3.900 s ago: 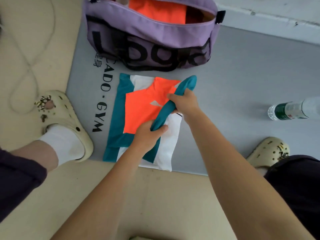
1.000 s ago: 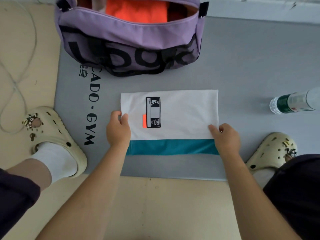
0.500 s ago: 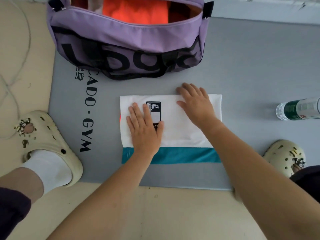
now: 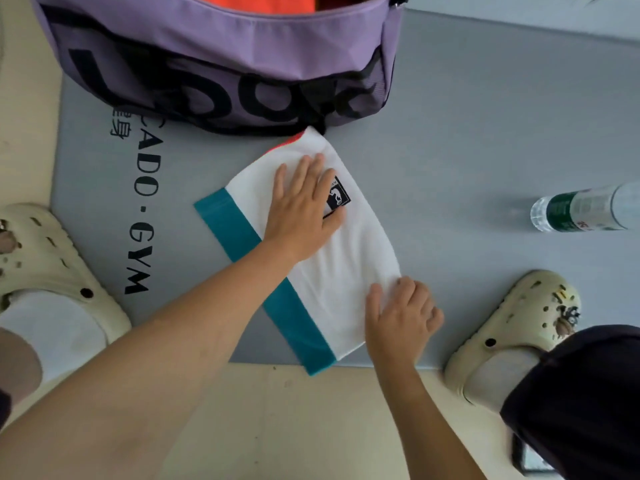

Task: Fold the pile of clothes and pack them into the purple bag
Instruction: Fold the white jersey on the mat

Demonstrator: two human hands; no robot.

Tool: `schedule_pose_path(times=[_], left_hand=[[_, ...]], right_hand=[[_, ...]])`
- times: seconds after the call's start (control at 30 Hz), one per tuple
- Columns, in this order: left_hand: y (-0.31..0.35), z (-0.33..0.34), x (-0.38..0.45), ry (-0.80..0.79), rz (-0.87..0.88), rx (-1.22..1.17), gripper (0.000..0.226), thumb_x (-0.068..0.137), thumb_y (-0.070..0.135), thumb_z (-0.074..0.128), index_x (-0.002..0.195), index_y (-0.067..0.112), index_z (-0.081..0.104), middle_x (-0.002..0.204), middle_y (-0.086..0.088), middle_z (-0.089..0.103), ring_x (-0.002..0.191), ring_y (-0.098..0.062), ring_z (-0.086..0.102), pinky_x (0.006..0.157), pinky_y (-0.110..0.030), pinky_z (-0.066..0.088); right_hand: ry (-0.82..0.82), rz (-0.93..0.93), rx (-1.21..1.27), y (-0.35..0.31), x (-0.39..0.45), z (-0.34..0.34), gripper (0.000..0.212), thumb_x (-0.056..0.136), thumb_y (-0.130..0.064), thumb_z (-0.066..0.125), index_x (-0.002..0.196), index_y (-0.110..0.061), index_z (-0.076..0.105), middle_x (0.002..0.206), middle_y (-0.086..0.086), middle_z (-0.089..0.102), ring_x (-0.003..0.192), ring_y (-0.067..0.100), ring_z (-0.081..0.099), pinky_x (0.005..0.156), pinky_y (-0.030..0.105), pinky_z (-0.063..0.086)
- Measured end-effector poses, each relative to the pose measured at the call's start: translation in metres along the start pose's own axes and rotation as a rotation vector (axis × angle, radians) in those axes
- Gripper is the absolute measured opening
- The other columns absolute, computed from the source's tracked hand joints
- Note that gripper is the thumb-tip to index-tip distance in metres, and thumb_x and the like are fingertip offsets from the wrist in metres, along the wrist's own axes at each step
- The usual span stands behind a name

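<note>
Folded white-and-teal garment lies askew on the grey gym mat, its far corner touching the purple bag, which stands open at the far side with orange clothing inside. Left hand presses flat on the garment, fingers spread; right hand rests at its near right edge, fingers loosely bent. Risk: lifting one-handed may let the layers slide and unfold. Mat overlies a beige floor; a water bottle lies at right.

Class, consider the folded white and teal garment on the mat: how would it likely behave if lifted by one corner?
The folded garment looks like thin soft cloth, so it would probably sag and unfold. It seems light. The left hand pressing it flat suggests the folds spring open easily.
</note>
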State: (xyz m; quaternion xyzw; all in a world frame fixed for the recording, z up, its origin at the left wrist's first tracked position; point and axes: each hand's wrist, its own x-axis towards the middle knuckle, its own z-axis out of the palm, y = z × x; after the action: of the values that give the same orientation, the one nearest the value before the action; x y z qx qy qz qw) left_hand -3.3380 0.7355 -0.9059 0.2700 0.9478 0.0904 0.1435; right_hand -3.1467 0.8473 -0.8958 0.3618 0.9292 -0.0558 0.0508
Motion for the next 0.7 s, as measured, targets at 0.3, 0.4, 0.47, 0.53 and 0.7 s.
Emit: schedule_pose_path(times=[0.3,0.4,0.47,0.53,0.7], left_hand=[[0.011,-0.003,-0.030,0.115,-0.115,-0.124,0.064,0.093,0.038,0.050,0.151,0.019,0.031,0.160,-0.007,0.024,0.149,-0.029,0.017,0.118,-0.047,0.015],[0.012,-0.002,-0.076,0.222,-0.719,-0.343,0.069,0.084,0.041,0.066,0.139,0.006,0.044,0.141,-0.017,0.046,0.129,-0.036,0.041,0.102,-0.044,0.033],[0.023,0.000,-0.099,0.218,-0.883,-0.457,0.063,0.079,0.041,0.073,0.127,0.006,0.052,0.123,-0.014,0.056,0.114,-0.034,0.050,0.092,-0.044,0.040],[0.036,0.002,-0.109,0.196,-1.005,-0.602,0.051,0.076,0.042,0.074,0.111,0.012,0.054,0.107,-0.007,0.062,0.098,-0.031,0.058,0.082,-0.043,0.048],[0.045,0.006,-0.111,0.084,-1.125,-0.807,0.036,0.075,0.048,0.072,0.077,0.018,0.053,0.073,0.003,0.060,0.064,-0.022,0.057,0.052,-0.029,0.039]], right_hand=[[-0.119,-0.046,0.255,-0.024,0.079,-0.022,0.054,0.088,-0.053,0.060,0.118,-0.009,0.053,0.114,0.008,0.057,0.108,0.029,0.051,0.086,0.038,0.036],[-0.186,0.045,0.261,-0.029,0.079,-0.016,0.049,0.088,-0.054,0.058,0.109,-0.009,0.051,0.107,0.007,0.062,0.102,0.030,0.056,0.084,0.038,0.033],[-0.228,0.098,0.260,-0.029,0.076,-0.013,0.045,0.090,-0.054,0.055,0.097,-0.010,0.050,0.095,0.008,0.066,0.088,0.031,0.060,0.079,0.038,0.029],[-0.245,0.127,0.257,-0.024,0.071,-0.013,0.043,0.092,-0.054,0.053,0.087,-0.011,0.047,0.085,0.009,0.065,0.077,0.032,0.058,0.076,0.038,0.028],[-0.209,0.261,0.378,0.004,0.056,-0.020,0.043,0.091,-0.048,0.058,0.080,-0.010,0.044,0.080,0.011,0.059,0.076,0.035,0.056,0.065,0.038,0.036]])
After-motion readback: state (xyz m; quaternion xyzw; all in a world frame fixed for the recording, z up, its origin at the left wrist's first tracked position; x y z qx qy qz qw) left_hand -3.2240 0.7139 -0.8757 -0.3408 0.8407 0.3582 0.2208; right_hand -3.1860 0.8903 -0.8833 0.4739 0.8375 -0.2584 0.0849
